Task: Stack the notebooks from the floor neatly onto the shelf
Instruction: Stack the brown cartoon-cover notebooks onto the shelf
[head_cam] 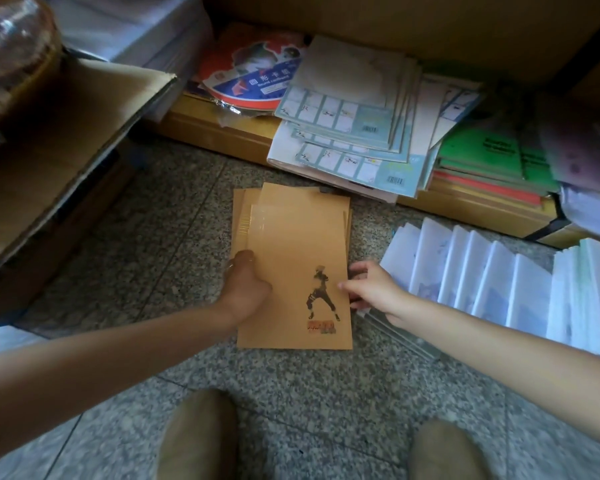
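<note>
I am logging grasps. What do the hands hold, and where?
The brown notebook stack, lying on the floor: the left hand grips its left edge, the right hand pinches its right edge.

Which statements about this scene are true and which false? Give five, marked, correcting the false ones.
1. The brown notebooks lie on the floor. True.
2. The left hand and right hand hold their opposite edges. True.
3. The green notebooks lie on the floor. False: they sit on the shelf.
4. The top brown cover is plain. False: it bears a printed figure.
5. The white notebooks lie left of the brown ones. False: right.
</note>
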Tool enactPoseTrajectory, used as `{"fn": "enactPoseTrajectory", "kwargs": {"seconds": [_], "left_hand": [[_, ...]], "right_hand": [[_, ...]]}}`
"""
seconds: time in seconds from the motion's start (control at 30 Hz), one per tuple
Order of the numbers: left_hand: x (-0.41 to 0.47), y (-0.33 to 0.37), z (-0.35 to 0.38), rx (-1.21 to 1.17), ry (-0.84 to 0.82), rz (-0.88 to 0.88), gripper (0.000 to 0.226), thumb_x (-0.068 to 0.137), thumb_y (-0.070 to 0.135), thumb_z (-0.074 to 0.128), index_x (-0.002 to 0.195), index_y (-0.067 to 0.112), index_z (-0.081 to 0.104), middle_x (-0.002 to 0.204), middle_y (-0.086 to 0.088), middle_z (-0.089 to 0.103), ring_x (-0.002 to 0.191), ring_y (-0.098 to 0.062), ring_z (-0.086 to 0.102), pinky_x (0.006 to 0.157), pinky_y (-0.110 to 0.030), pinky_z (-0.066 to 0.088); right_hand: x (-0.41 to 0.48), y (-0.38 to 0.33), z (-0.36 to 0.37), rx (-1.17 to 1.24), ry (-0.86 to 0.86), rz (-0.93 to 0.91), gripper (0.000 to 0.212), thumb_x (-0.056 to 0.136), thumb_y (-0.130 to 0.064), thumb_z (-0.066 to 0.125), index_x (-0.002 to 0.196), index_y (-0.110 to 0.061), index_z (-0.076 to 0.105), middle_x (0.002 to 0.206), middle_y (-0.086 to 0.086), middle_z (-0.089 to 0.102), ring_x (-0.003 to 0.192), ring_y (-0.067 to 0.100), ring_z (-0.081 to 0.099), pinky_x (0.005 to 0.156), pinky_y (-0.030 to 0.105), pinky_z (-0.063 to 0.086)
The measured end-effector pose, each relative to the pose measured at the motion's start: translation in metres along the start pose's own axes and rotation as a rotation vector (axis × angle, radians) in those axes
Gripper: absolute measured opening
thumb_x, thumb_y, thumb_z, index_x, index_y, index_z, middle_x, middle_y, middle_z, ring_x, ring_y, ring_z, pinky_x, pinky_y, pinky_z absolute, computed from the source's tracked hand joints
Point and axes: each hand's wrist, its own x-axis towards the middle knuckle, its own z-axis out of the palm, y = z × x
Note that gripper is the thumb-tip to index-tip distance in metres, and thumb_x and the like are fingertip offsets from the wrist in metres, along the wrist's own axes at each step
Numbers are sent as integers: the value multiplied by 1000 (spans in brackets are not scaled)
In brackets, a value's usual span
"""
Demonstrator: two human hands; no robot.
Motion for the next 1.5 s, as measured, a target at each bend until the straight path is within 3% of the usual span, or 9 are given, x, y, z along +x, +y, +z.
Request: {"fn": "enactPoseTrajectory", "kwargs": {"seconds": [0.1,0.23,0.4,0.6,0.9,1.07,1.23,1.37,1.5], "left_hand": [[-11,13,3,-417,70,-115,56,85,-7,45,137,8,33,123,-8,47,109,-22,46,82,-24,40],[-23,28,-2,-553,-162,-122,21,87,-3,48,100,6,61,92,-6,64,88,-23,58,60,-21,48],[-27,14,14,-249,-305,152,21,87,3,60,102,17,55,101,2,62,105,-20,58,86,-26,47],[1,10,14,320,-33,250,41,86,22,63,124,15,48,132,-11,32,127,-24,30,103,-24,27],[-48,59,33,-513,-651,234,50,83,22,68,125,18,42,124,-4,58,110,-16,58,82,-27,54],[-62,80,23,-589,-465,339,36,87,3,59,119,17,47,115,-5,63,100,-12,62,85,-31,54],[-46,71,2,-462,-300,278,20,95,28,51,111,18,58,101,3,65,98,-17,62,76,-23,50],[5,31,8,321,92,57,65,77,37,71,130,17,40,139,-14,27,130,-33,28,108,-37,28],[15,16,13,499,80,-57,101,61,46,82,132,10,19,140,-16,17,133,-35,18,109,-42,20]], "right_hand": [[-2,4,0,40,20,-43,42,84,-17,70,116,-11,44,97,6,62,72,15,60,52,21,47],[-11,11,-15,137,-12,-82,37,85,-19,68,119,-11,55,114,9,66,101,22,64,93,38,50],[-36,23,-46,277,-109,-105,27,94,-14,54,113,-31,49,116,1,63,108,21,61,93,45,49],[-53,26,-81,198,183,-344,29,93,-6,54,105,-32,53,114,0,66,101,13,64,87,38,51],[-62,14,-85,600,289,-350,27,94,-7,52,116,-22,53,116,0,66,110,18,60,94,38,46],[-68,2,-91,646,163,-341,37,86,-18,60,122,-24,54,116,0,67,107,18,63,89,38,49],[-67,4,-81,600,89,-359,36,94,-1,47,125,-19,48,122,5,63,110,22,60,91,40,49],[-63,16,-76,581,157,-315,33,94,1,48,118,-21,51,123,6,62,118,25,55,103,50,40],[-62,24,-76,537,160,-301,31,95,0,47,112,-25,53,120,5,64,116,25,57,102,53,41]]}}
